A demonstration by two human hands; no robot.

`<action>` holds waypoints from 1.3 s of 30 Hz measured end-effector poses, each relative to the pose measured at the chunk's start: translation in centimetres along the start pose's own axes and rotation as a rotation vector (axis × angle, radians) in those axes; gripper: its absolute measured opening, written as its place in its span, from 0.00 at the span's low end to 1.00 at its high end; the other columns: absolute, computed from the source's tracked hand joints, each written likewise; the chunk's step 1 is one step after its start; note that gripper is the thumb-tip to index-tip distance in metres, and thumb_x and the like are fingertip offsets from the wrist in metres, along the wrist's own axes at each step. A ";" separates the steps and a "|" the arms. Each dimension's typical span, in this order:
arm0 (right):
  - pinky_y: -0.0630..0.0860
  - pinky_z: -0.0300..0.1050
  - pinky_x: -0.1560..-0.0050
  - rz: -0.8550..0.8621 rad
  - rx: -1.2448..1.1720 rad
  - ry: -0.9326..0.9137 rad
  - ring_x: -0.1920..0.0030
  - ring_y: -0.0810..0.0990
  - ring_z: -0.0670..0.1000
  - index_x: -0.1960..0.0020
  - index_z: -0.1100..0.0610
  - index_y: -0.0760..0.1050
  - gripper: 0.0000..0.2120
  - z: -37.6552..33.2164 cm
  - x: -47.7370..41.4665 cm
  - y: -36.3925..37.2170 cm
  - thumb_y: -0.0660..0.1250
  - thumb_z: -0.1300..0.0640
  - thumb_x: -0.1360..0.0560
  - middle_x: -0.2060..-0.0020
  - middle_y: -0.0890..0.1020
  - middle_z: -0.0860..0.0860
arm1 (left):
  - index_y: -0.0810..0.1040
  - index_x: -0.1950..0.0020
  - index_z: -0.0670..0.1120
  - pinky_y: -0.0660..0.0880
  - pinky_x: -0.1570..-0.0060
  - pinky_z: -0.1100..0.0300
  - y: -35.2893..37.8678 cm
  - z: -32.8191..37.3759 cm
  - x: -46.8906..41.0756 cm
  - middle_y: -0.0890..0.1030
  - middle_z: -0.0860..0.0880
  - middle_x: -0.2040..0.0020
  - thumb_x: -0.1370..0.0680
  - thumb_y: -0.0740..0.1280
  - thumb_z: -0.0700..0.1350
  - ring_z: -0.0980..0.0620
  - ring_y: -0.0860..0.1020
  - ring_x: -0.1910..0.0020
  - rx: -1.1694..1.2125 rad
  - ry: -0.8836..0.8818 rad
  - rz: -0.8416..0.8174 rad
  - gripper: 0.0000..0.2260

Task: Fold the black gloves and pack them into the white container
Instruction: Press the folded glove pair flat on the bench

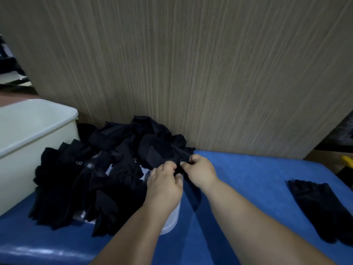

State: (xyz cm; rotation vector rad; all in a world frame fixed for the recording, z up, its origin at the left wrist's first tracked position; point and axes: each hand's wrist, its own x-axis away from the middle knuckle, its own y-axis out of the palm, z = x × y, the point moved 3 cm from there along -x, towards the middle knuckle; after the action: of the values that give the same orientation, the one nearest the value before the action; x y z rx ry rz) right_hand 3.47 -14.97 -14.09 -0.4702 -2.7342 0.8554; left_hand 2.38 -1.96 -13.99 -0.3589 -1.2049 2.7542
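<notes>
"Black fabric gloves [86, 169] in a heap: which step was in hand?"
"Picking one out, I judged. The left hand [164, 185] and right hand [200, 173] each pinched one black glove [178, 162] between them, at the heap's right edge."
"And next?"
"That called for pulling it free, folding it on the blue surface [248, 178], then reaching the white plastic container [38, 135], well left of the left hand."

Black gloves [107, 169], white container [28, 134], blue table [248, 169] — beige streaked wood-grain panel [191, 64] behind.
</notes>
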 end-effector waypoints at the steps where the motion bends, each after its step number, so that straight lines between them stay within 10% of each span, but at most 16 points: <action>1: 0.71 0.44 0.63 0.015 -0.046 -0.003 0.66 0.72 0.47 0.63 0.52 0.67 0.13 0.1 0.1 -0.2 0.67 0.51 0.24 0.68 0.74 0.48 | 0.71 0.37 0.49 0.64 0.38 0.57 0.0 0.1 0.0 0.76 0.52 0.41 0.20 0.60 0.47 0.50 0.68 0.39 0.007 0.004 0.000 0.12; 11: 0.72 0.44 0.68 0.019 -0.619 0.014 0.67 0.73 0.53 0.57 0.60 0.70 0.05 4.4 5.4 -4.3 0.63 0.69 0.28 0.66 0.74 0.57 | 0.73 0.43 0.53 0.69 0.45 0.62 0.7 3.0 2.2 0.77 0.58 0.52 0.19 0.60 0.48 0.57 0.72 0.47 0.049 0.243 -0.126 0.07; 18: 0.70 0.46 0.63 -0.005 -0.736 -0.024 0.63 0.74 0.55 0.58 0.65 0.73 0.10 6.8 9.4 -9.1 0.62 0.65 0.39 0.64 0.76 0.59 | 0.74 0.44 0.56 0.67 0.54 0.73 1.1 4.9 5.3 0.73 0.62 0.57 0.21 0.63 0.50 0.62 0.71 0.52 0.107 0.378 -0.182 0.06; 25: 0.77 0.46 0.59 -0.179 -0.916 0.029 0.57 0.79 0.58 0.53 0.66 0.77 0.18 8.1 12.2 -11.5 0.60 0.66 0.42 0.58 0.81 0.63 | 0.63 0.28 0.55 0.49 0.35 0.77 1.8 5.6 6.5 0.62 0.64 0.36 0.25 0.69 0.53 0.62 0.59 0.34 0.090 0.466 -0.168 0.27; 29: 0.76 0.51 0.55 -0.230 -0.973 0.067 0.56 0.79 0.60 0.57 0.63 0.79 0.15 8.4 12.8 -11.8 0.60 0.66 0.41 0.57 0.80 0.64 | 0.50 0.25 0.65 0.51 0.27 0.62 2.3 5.8 7.0 0.55 0.69 0.34 0.27 0.70 0.58 0.63 0.51 0.27 0.066 0.464 -0.352 0.37; 39: 0.75 0.45 0.64 -0.172 -0.862 0.197 0.62 0.79 0.55 0.53 0.59 0.72 0.02 9.4 11.4 -12.0 0.63 0.60 0.22 0.61 0.80 0.59 | 0.78 0.47 0.56 0.79 0.47 0.54 3.2 6.5 6.7 0.84 0.56 0.51 0.37 0.75 0.60 0.58 0.82 0.52 0.459 0.168 -0.659 0.21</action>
State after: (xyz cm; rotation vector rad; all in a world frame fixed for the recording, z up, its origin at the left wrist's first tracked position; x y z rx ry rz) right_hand -12.73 -24.87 -13.10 -0.4147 -2.7698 -0.4344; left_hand -5.76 -7.41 -13.20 -0.1074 -0.4925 2.2584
